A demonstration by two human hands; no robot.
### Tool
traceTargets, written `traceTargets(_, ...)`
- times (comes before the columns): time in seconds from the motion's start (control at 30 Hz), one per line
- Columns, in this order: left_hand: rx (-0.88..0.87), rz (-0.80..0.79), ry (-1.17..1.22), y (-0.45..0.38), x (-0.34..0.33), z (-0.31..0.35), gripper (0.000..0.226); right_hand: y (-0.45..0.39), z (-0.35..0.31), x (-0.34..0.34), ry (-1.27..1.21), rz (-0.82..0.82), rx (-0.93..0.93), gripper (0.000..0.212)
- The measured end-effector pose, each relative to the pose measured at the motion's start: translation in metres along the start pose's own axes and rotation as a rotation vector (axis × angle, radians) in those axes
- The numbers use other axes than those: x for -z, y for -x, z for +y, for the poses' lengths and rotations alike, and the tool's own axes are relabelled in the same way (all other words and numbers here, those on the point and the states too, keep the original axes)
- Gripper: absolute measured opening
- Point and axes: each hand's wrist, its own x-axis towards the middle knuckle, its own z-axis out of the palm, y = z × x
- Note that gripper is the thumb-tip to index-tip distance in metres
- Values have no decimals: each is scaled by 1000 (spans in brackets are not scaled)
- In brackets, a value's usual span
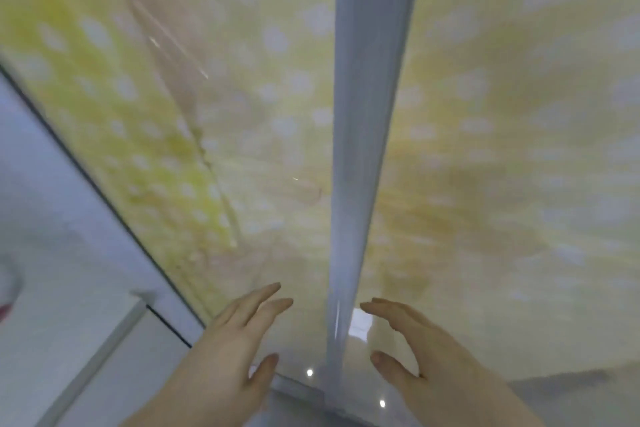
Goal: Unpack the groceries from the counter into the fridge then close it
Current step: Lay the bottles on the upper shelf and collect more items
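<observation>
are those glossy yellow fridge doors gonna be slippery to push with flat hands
Probably somewhat: the left door and right door show sharp glossy reflections. They look rigid, so should swing, not flex. Left hand and right hand are open beside the grey strip.

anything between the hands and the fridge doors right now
Nothing visible. The left hand and right hand reach open and empty toward the fridge doors, either side of the grey centre strip. Contact can't be told.

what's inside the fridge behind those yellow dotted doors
Nothing inside shows. Both fridge doors look closed, meeting at the grey centre strip, so shelves and groceries are hidden. The left hand and right hand are open near the strip.
</observation>
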Motion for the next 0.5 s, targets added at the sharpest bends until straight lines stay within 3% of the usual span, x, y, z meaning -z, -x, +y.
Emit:
traceTargets(0.33,479,390,-38,157,39,-40,67,-75,-109,-64,114,-258,410,51)
traceTargets(0.5,664,505,-56,241,60,-68,69,-93,-184,-114,147,-330,556,50)
